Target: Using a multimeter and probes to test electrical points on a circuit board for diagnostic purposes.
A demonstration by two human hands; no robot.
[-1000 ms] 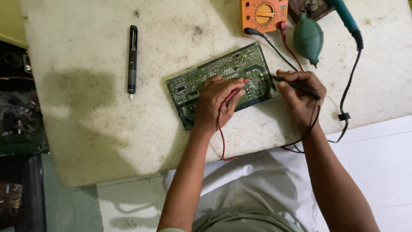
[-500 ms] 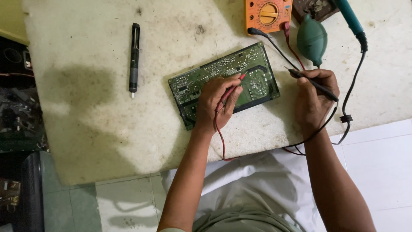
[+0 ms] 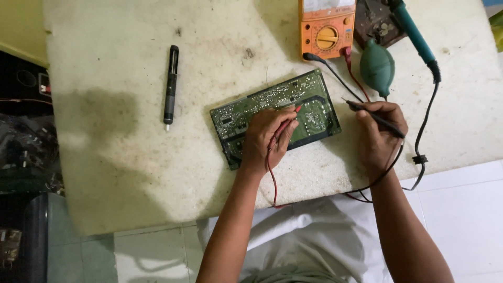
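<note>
Two bare hands worked over a green rectangular circuit board (image 3: 272, 107) lying tilted on the stained white worktable (image 3: 131, 157). Left hand (image 3: 267, 139) rested on the board, fingers pinched closed around a thin red probe (image 3: 287, 123) whose tip touched the board. Right hand (image 3: 378, 133), just beside the board's right edge, gripped a slim black probe (image 3: 374, 116) pen-style, its tip off the board. Both leads ran to an orange multimeter (image 3: 326, 29). Farther left lay a black pen-shaped tool (image 3: 171, 84).
</note>
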